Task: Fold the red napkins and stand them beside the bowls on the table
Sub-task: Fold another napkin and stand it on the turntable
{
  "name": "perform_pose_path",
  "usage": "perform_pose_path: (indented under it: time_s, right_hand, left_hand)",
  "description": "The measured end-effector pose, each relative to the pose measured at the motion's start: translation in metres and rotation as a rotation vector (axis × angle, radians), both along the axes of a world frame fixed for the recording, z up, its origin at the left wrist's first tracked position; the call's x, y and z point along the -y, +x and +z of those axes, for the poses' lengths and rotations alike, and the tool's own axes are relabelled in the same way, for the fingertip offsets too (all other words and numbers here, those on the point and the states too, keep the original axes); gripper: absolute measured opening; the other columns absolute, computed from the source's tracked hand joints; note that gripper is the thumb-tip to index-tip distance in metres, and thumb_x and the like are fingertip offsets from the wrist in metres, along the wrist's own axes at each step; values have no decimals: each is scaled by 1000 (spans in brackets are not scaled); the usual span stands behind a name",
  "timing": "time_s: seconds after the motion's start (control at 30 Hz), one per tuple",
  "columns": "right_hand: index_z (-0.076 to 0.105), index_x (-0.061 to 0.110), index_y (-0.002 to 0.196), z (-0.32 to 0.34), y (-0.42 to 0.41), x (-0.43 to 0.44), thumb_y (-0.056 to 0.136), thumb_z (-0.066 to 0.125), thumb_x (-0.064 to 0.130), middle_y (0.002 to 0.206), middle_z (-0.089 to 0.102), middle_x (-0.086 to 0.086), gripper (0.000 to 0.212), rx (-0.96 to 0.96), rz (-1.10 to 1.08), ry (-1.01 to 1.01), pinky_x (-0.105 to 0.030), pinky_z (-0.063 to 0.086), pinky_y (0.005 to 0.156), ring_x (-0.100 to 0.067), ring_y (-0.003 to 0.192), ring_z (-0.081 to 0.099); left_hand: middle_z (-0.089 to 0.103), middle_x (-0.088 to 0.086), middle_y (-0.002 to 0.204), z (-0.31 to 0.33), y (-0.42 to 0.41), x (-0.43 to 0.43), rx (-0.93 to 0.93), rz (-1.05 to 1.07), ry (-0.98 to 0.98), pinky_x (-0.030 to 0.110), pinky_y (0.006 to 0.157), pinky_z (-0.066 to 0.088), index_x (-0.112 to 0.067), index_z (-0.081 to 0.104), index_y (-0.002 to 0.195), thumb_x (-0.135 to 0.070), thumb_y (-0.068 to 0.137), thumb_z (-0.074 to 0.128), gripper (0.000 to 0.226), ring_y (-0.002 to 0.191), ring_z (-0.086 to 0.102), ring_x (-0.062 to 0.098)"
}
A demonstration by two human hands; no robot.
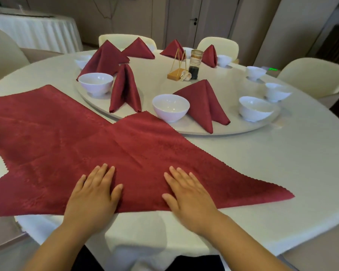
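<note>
Fingers point(103, 171) straight and slightly spread, the left hand point(94, 192) and right hand point(188, 194) press flat on a dark-red patterned cloth napkin point(125, 151) lying unfolded just in front of the round white turntable point(243, 129), one corner overlapping its rim. On the turntable, folded red napkins point(204, 102) stand beside round white bowls point(170, 107).

Round table point(262, 173), white cloth. On it: white turntable point(155, 83) mid-table, red napkin point(67, 143) spread flat at near edge, far corner overlapping turntable rim.
</note>
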State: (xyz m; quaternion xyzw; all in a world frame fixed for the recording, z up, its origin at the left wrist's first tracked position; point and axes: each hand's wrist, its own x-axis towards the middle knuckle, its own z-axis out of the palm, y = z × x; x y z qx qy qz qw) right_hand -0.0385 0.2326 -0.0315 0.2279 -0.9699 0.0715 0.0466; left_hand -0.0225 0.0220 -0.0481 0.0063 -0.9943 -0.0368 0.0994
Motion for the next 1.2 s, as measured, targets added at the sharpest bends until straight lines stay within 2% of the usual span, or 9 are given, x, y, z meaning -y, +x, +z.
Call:
perform_pose_path:
  time_s: [0.1, 0.23, 0.37, 0.5, 0.57, 0.7, 0.87, 1.0, 1.2]
  right_hand:
    - [11, 25, 147, 3, -8, -58, 41, -42, 73, 155, 2, 6, 127, 91, -139, 33, -21, -12, 107, -9, 142, 0]
    - [33, 12, 141, 7, -23, -137, 96, 29, 47, 150, 27, -8, 57, 55, -444, -121, -26, 11, 111, -20, 139, 22]
    - [49, 3, 129, 17, -15, -191, 95, 49, 22, 136, 48, -14, 39, -88, -686, -392, -32, 27, 104, -31, 127, 40]
    - [60, 54, 103, 30, 16, -200, 90, 55, 34, 104, 54, 43, 24, -307, -374, -481, 6, 28, 85, 17, 110, 47]
    - [56, 50, 102, 26, 25, -200, 90, 40, 55, 107, 44, 53, 21, -329, -171, -302, 5, 26, 91, 31, 107, 36]
    - [73, 13, 91, 5, 26, -204, 99, 21, 43, 95, 72, -2, 60, -302, 39, -95, -6, 31, 97, -8, 101, 56]
    - [75, 12, 69, 15, 17, -193, 78, 40, 21, 67, 72, 1, 37, -385, 29, 84, -20, 49, 41, -16, 54, 67]
    - [73, 12, 64, 11, 16, -194, 72, 40, 18, 56, 67, -2, 35, -409, -4, 91, -18, 43, 34, -18, 42, 61]
    - [74, 12, 64, 4, 14, -196, 71, 37, 17, 52, 65, -4, 37, -436, -67, 24, -23, 43, 29, -22, 38, 58]
  left_hand:
    - [67, 23, 101, 0, -1, -1, 3, 1, -3, 56, 70, 49, 4, 68, 99, -35, 79, 36, 55, 90, 66, 39]
    - [67, 24, 103, 2, 0, -1, 29, 0, 6, 57, 71, 49, 4, 68, 101, -36, 79, 36, 56, 91, 65, 40]
    - [56, 18, 127, 4, 0, -2, 13, 27, 164, 51, 97, 37, -2, 59, 121, -46, 81, 31, 65, 119, 52, 35]
    - [48, 17, 135, 4, 2, -4, -21, 57, 151, 48, 104, 27, -3, 53, 128, -41, 81, 36, 63, 128, 42, 33]
    - [41, 14, 141, 7, 2, -5, -19, 48, 179, 45, 108, 21, -6, 46, 133, -40, 91, 41, 54, 134, 35, 29]
    - [27, 6, 150, 9, 1, -7, 27, 33, 178, 38, 112, 10, -14, 32, 142, -35, 97, 39, 51, 141, 20, 21]
    - [68, 14, 97, 11, 11, 0, -292, -263, 264, 35, 101, 30, -1, 70, 87, -42, 88, 40, 51, 102, 55, 19]
    - [70, 0, 85, 14, 34, -3, -196, -497, 329, 6, 88, 32, -12, 74, 76, -62, 89, 33, 66, 87, 55, 6]
    - [72, 1, 75, 12, 26, -5, -338, -457, 251, 19, 68, 41, -12, 75, 66, -33, 71, 47, 35, 90, 52, 12]
